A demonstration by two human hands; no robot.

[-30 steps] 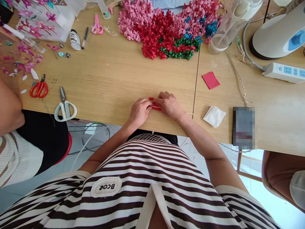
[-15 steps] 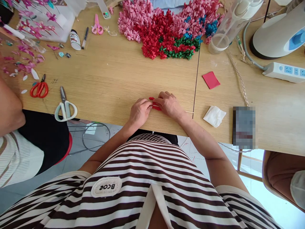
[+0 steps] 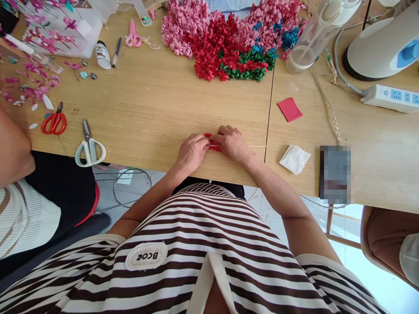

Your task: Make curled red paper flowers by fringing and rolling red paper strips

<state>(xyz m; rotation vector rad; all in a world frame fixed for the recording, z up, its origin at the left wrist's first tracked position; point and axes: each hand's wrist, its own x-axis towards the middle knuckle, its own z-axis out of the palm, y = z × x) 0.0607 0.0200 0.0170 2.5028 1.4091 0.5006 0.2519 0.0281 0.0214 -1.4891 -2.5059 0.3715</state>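
Observation:
My hands work together at the table's near edge. My left hand pinches a narrow red paper strip from the left. My right hand closes over the strip from the right, and a thin pale stick runs out beneath that hand toward the right. Between my fingers, the stick shows only as a short length beside the red paper. Much of the strip is hidden by my fingers, so its exact shape is unclear.
A large heap of curled pink, red, green and blue paper lies ahead. Orange-handled scissors, white-handled scissors and pink scissors lie on the wooden table. A co-worker's arm is at left.
More of the thin stick shows to the right of my right hand now. My hands have shifted only slightly and still hold the red strip.

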